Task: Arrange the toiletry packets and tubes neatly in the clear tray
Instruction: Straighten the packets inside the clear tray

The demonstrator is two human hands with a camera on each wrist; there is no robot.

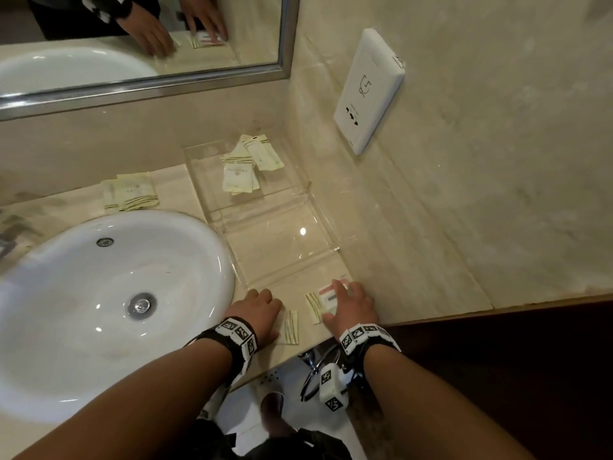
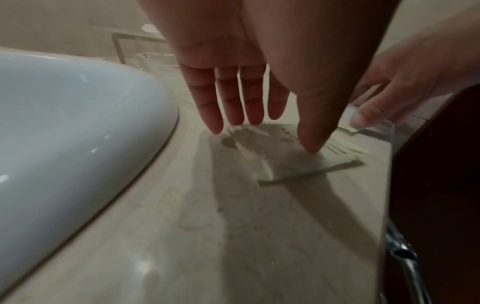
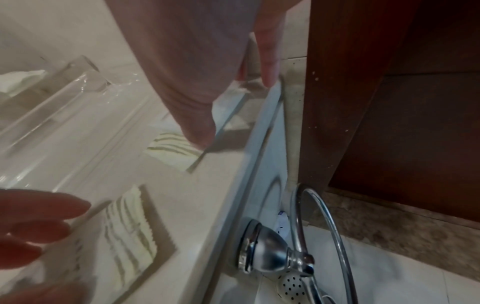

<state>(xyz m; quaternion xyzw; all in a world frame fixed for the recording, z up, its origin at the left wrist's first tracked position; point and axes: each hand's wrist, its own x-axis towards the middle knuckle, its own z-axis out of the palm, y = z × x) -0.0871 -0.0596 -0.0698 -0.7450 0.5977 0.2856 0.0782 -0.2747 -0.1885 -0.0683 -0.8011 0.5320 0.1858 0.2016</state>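
The clear tray [image 1: 326,224] lies on the counter against the right wall. Its far compartment holds several cream packets [image 1: 243,167]; the near compartment is bare. My left hand [image 1: 265,305] rests with straight fingers on a striped packet [image 1: 292,327] in front of the tray; the thumb tip touches that packet [image 2: 306,162] in the left wrist view. My right hand [image 1: 345,300] lies spread over a small pile: a red and white packet [image 1: 326,291] on a striped one [image 1: 313,307]. Its thumb [image 3: 197,127] presses the pile's edge. More packets [image 1: 131,190] lie behind the sink.
A white sink [image 1: 99,293] fills the left of the counter. A mirror [image 1: 142,84] hangs on the back wall and a white socket plate [image 1: 368,91] on the right wall. A chrome towel ring [image 3: 306,236] hangs below the counter's front edge. Dark wood [image 1: 497,360] stands at right.
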